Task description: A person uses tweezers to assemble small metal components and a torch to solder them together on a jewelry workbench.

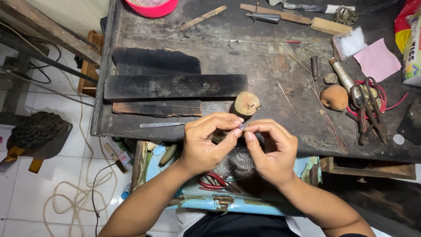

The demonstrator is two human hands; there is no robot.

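- At the table's [280,145] near edge, the left hand [205,142] and right hand [269,151] pinch a tiny metal piece [241,126] between closed fingertips, raised close for fine work.
- Red-handled pliers [217,181] wait in the blue tray [245,205] below, within reach.
- Scissors [368,109] lie toward the right edge.

Worn, scorched dark wooden workbench [263,57]; charred matt wood planks [175,85]; shiny metal file [160,125]; glossy red-handled pliers [217,180]; chipped blue painted metal box [228,204]; tiny glinting metal piece [241,126]
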